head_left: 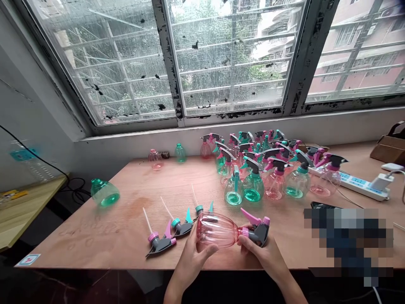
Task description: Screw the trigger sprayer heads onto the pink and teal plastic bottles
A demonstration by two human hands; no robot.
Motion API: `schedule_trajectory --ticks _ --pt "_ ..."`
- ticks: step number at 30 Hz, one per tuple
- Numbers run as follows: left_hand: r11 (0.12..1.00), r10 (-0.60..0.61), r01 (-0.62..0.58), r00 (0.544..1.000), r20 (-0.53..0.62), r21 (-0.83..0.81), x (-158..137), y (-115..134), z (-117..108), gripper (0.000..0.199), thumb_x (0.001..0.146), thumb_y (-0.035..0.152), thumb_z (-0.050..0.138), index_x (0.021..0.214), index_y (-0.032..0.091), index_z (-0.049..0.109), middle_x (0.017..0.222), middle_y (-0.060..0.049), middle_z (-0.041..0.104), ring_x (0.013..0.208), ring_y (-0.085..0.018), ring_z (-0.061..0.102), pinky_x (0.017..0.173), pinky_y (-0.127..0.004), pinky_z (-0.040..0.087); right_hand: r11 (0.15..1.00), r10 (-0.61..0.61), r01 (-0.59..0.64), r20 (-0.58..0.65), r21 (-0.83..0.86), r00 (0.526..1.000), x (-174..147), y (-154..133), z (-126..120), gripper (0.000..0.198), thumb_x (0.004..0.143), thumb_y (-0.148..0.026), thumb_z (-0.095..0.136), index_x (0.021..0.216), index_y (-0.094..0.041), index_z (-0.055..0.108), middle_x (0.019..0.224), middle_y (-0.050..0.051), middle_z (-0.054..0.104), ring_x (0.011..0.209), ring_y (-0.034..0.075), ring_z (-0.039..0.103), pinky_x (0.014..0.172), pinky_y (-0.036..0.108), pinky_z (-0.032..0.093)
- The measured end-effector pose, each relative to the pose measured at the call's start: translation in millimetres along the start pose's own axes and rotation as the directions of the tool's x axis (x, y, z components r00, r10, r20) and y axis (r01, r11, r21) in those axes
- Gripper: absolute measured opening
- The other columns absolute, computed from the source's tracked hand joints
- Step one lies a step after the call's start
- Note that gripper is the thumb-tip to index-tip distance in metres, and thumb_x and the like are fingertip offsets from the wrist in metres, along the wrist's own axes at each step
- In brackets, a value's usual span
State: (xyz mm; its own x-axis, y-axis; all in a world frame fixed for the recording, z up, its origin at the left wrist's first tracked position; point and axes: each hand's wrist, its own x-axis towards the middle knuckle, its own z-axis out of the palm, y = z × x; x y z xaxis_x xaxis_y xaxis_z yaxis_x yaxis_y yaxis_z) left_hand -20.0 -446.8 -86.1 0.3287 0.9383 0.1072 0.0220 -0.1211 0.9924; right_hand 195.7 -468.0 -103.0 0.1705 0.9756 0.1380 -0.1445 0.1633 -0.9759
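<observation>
Low over the table's front edge, a clear pink spray bottle lies on its side between my hands. My left hand is wrapped round the bottle's body. At the neck, my right hand grips the pink collar of a black-and-pink spray head, which sits on the bottle's mouth. Left of my hands lie loose spray heads with straws: one pink-collared, one teal-collared, and another teal-collared one partly hidden behind the bottle.
Several pink and green bottles with spray heads stand grouped at centre right. Bottles without heads include a tilted green one at the left edge, a pink one and a green one at the back. A power strip lies right.
</observation>
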Motion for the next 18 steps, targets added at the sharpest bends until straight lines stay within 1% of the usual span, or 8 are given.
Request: schedule_trajectory --ticks 3,7,8,10,12,14,16,18 --pt "1.000 -0.001 0.001 1.000 -0.004 0.016 0.1 -0.9 0.3 0.089 0.085 0.032 0.076 0.155 0.032 0.022 0.157 -0.007 0.041 0.144 -0.031 0.037 0.122 -0.045 0.025 1.000 0.010 -0.010 0.001 0.015 1.000 0.5 0.5 -2.6 0.035 0.077 -0.048 0.077 0.085 -0.016 0.068 0.055 0.000 0.068 0.044 0.017 0.060 0.049 0.029 0.049" --pt "0.997 0.008 -0.007 1.000 -0.013 0.077 -0.3 -4.2 0.0 0.094 0.084 0.031 0.077 0.156 0.033 0.017 0.163 -0.005 0.030 0.151 -0.029 0.022 0.125 -0.045 0.015 0.999 0.024 -0.024 0.005 0.028 1.000 0.3 1.2 -4.3 0.036 0.077 -0.049 0.077 0.086 -0.016 0.067 0.059 0.001 0.068 0.045 0.017 0.061 0.049 0.029 0.050" --pt "0.997 0.008 -0.007 1.000 -0.015 0.081 -0.6 -4.7 -0.3 0.097 0.082 0.031 0.078 0.156 0.034 0.016 0.164 -0.005 0.028 0.151 -0.029 0.020 0.125 -0.045 0.014 0.999 0.024 -0.024 0.008 0.029 1.000 0.0 1.1 -4.2 0.036 0.077 -0.050 0.077 0.086 -0.016 0.067 0.059 0.001 0.068 0.046 0.017 0.061 0.049 0.029 0.050" --pt "0.999 0.009 -0.008 1.000 -0.017 0.048 -1.0 -4.8 -0.8 0.104 0.078 0.033 0.082 0.157 0.033 0.013 0.164 -0.006 0.026 0.150 -0.030 0.023 0.125 -0.044 0.017 0.999 0.021 -0.021 0.016 0.027 1.000 -0.8 0.9 -3.9 0.036 0.077 -0.050 0.077 0.084 -0.016 0.068 0.058 0.001 0.067 0.046 0.018 0.061 0.051 0.030 0.050" --pt "1.000 0.011 -0.011 1.000 -0.010 -0.009 -1.3 -3.7 -1.2 0.103 0.078 0.040 0.081 0.157 0.032 0.015 0.163 -0.007 0.028 0.149 -0.032 0.027 0.123 -0.044 0.023 1.000 0.015 -0.015 0.030 0.017 0.999 -1.7 0.8 -4.0 0.034 0.077 -0.048 0.077 0.084 -0.016 0.068 0.055 0.000 0.067 0.047 0.018 0.061 0.052 0.030 0.049" --pt "0.999 0.001 -0.001 1.000 0.009 -0.035 -1.4 -2.4 -1.4 0.094 0.082 0.046 0.076 0.156 0.030 0.020 0.161 -0.008 0.034 0.147 -0.034 0.032 0.121 -0.045 0.028 1.000 0.011 -0.010 0.044 -0.007 0.999 -2.4 1.0 -4.8 0.032 0.078 -0.046 0.077 0.084 -0.016 0.069 0.054 0.000 0.068 0.048 0.019 0.062 0.052 0.030 0.049" --pt "1.000 -0.016 0.017 1.000 0.017 -0.018 -1.6 -2.4 -1.1 0.086 0.084 0.046 0.073 0.155 0.030 0.026 0.157 -0.009 0.041 0.144 -0.034 0.035 0.121 -0.046 0.028 0.999 0.008 -0.007 0.046 -0.035 0.999 -2.7 1.9 -6.0 0.031 0.079 -0.046 0.076 0.085 -0.016 0.070 0.053 0.001 0.068 0.049 0.020 0.063 0.053 0.030 0.049" --pt "1.000 -0.030 0.030 1.000 0.005 0.002 -1.8 -4.6 -0.8 0.087 0.083 0.043 0.076 0.154 0.031 0.028 0.156 -0.008 0.042 0.145 -0.034 0.035 0.122 -0.047 0.026 0.999 0.011 -0.010 0.031 -0.044 0.999 -2.8 3.6 -7.1 0.031 0.079 -0.047 0.076 0.087 -0.017 0.070 0.052 0.001 0.068 0.049 0.020 0.062 0.053 0.031 0.049"
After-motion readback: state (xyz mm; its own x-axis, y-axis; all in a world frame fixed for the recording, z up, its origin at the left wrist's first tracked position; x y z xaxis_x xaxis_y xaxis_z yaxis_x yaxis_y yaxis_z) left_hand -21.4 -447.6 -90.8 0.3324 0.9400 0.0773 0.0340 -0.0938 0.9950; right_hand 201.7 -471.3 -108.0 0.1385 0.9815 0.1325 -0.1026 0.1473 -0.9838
